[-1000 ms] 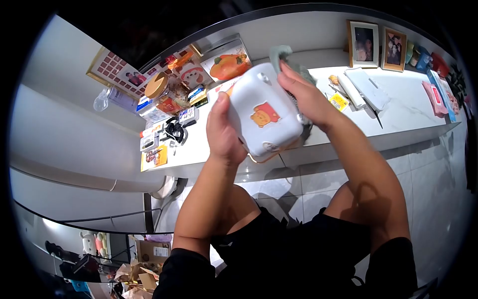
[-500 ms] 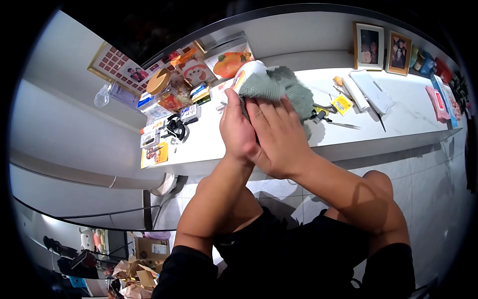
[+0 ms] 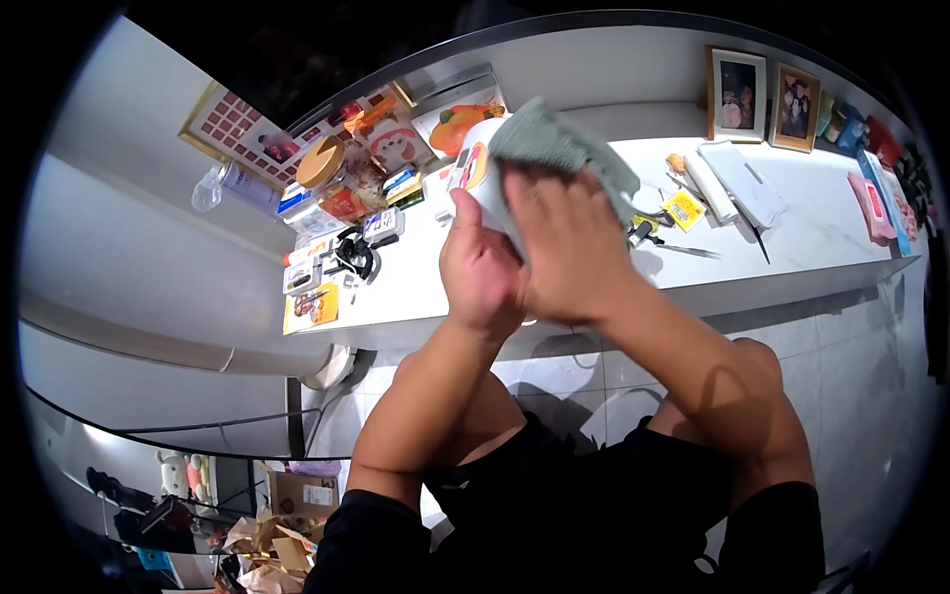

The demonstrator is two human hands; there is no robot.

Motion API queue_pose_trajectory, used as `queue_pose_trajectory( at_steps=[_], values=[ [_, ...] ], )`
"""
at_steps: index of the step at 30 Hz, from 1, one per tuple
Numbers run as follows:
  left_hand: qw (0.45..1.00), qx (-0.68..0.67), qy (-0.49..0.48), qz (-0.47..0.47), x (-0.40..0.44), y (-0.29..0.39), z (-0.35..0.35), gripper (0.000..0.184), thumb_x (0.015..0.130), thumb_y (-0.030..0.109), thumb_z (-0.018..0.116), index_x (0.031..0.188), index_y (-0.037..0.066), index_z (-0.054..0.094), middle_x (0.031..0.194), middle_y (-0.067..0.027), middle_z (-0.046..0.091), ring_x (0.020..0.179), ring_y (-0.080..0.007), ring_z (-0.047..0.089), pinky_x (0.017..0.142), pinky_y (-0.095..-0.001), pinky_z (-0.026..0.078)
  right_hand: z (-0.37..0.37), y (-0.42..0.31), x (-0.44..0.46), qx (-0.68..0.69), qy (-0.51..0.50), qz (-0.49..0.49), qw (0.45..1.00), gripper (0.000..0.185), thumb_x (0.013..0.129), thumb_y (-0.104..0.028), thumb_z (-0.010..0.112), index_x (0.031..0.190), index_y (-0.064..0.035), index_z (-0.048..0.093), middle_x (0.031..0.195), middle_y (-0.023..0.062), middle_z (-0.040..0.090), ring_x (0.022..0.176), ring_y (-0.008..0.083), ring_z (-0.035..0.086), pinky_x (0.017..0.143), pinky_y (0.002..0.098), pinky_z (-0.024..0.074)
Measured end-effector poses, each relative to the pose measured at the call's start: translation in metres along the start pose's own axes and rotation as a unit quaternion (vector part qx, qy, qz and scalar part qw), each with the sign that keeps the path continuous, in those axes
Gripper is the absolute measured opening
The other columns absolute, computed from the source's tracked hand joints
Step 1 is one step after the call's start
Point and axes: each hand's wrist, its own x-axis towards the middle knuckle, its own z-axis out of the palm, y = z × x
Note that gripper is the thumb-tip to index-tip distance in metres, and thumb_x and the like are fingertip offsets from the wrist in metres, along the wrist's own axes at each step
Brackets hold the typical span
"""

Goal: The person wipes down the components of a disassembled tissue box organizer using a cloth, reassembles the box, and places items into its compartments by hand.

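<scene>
In the middle of the view, my left hand (image 3: 479,272) is wrapped around a white, rounded, bottle-like thing (image 3: 483,141) with a yellow and pink label; its thumb points up and its other fingers are hidden. My right hand (image 3: 564,238) presses a grey-green ribbed cloth (image 3: 554,141) against it, slightly blurred, with the wrists close together. The cloth drapes over much of the white thing, so its exact kind cannot be made out. Both hands are above the front edge of the white counter (image 3: 416,282).
At the left stand a jar with a wooden lid (image 3: 322,163), a black cable bundle (image 3: 351,254) and small boxes. To the right lie tweezers (image 3: 688,251), a yellow packet (image 3: 684,210), a white roll (image 3: 711,183), a pink wipes pack (image 3: 871,208) and picture frames (image 3: 736,94).
My right hand has moved up with the cloth, which is now lifted and bunched higher on the white thing. The hands have parted slightly, and more of the white side shows.
</scene>
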Motion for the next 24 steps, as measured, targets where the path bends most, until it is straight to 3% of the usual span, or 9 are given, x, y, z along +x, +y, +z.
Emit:
queue_pose_trajectory(
  at_steps=[2,4,8,12,15,18,20,22,24],
  values=[
    [0.994,0.099,0.047,-0.020,-0.006,0.006,0.004,0.068,0.117,0.056,0.028,0.164,0.007,0.038,0.160,-0.0127,0.052,0.147,-0.0305,0.050,0.125,-0.0478,0.036,0.003,0.023,0.012,0.028,0.027,0.054,0.998,0.114,0.098,-0.085,0.034,0.160,0.0099,0.033,0.151,0.0308,0.050,0.142,0.0480,0.048,0.126,0.0597,0.0255],
    [0.998,0.047,-0.002,0.035,-0.006,0.004,0.008,0.068,0.117,0.055,0.029,0.164,0.007,0.038,0.160,-0.0119,0.053,0.148,-0.0310,0.049,0.124,-0.0483,0.037,0.006,0.042,0.019,0.023,0.177,0.066,0.982,0.114,0.098,-0.086,0.031,0.160,0.0104,0.032,0.152,0.0328,0.048,0.144,0.0488,0.047,0.126,0.0591,0.0254],
    [0.999,0.044,-0.022,0.005,-0.002,-0.002,0.009,0.069,0.117,0.054,0.026,0.164,0.004,0.032,0.162,-0.0130,0.047,0.150,-0.0296,0.047,0.126,-0.0461,0.038,0.012,-0.002,-0.015,0.038,0.051,-0.010,0.998,0.115,0.098,-0.087,0.028,0.158,0.0101,0.037,0.154,0.0341,0.047,0.148,0.0492,0.043,0.127,0.0613,0.0226],
    [0.998,0.043,-0.029,-0.027,-0.009,-0.008,0.006,0.067,0.117,0.054,0.026,0.163,0.006,0.036,0.161,-0.0128,0.049,0.148,-0.0295,0.049,0.126,-0.0455,0.037,-0.006,0.006,0.002,0.036,0.033,-0.009,0.999,0.111,0.097,-0.086,0.034,0.156,0.0082,0.042,0.153,0.0297,0.050,0.144,0.0466,0.048,0.124,0.0612,0.0279],
    [0.999,0.049,0.014,-0.001,-0.008,-0.008,0.010,0.071,0.116,0.056,0.024,0.169,0.009,0.030,0.173,-0.0144,0.034,0.160,-0.0343,0.033,0.133,-0.0522,0.023,-0.008,0.040,0.013,0.122,0.107,0.081,0.983,0.093,0.106,-0.071,0.037,0.157,0.0076,0.041,0.153,0.0282,0.050,0.142,0.0455,0.050,0.125,0.0548,0.0307],
    [0.999,-0.034,-0.004,0.041,-0.005,0.010,0.017,0.074,0.114,0.058,0.028,0.168,0.007,0.031,0.173,-0.0169,0.035,0.160,-0.0391,0.031,0.132,-0.0581,0.022,0.013,0.060,0.012,0.248,0.205,0.153,0.934,0.086,0.113,-0.063,0.031,0.167,0.0035,0.026,0.155,0.0261,0.050,0.146,0.0387,0.049,0.127,0.0478,0.0316],
    [0.994,-0.099,-0.054,0.003,-0.004,0.015,0.016,0.073,0.114,0.060,0.031,0.163,0.006,0.037,0.165,-0.0138,0.047,0.154,-0.0356,0.043,0.130,-0.0529,0.030,0.000,0.029,0.004,0.658,0.191,0.194,0.702,0.093,0.109,-0.073,0.028,0.173,-0.0083,0.010,0.159,0.0238,0.047,0.153,0.0320,0.044,0.126,0.0432,0.0358],
    [0.993,-0.102,-0.055,-0.002,-0.001,0.013,0.014,0.070,0.115,0.055,0.033,0.163,0.004,0.038,0.164,-0.0147,0.048,0.153,-0.0347,0.044,0.129,-0.0513,0.032,-0.001,0.030,0.008,0.717,0.170,0.150,0.659,0.096,0.103,-0.080,0.026,0.174,-0.0212,-0.001,0.161,0.0217,0.046,0.151,0.0318,0.047,0.119,0.0448,0.0471],
    [0.994,-0.096,-0.057,-0.007,0.002,0.011,0.009,0.067,0.115,0.049,0.036,0.162,0.002,0.037,0.163,-0.0160,0.048,0.152,-0.0341,0.046,0.128,-0.0498,0.034,-0.008,0.019,0.006,0.742,0.162,0.163,0.629,0.091,0.108,-0.075,0.018,0.173,-0.0120,0.010,0.164,0.0161,0.044,0.151,0.0266,0.045,0.124,0.0410,0.0389]
  ],
)
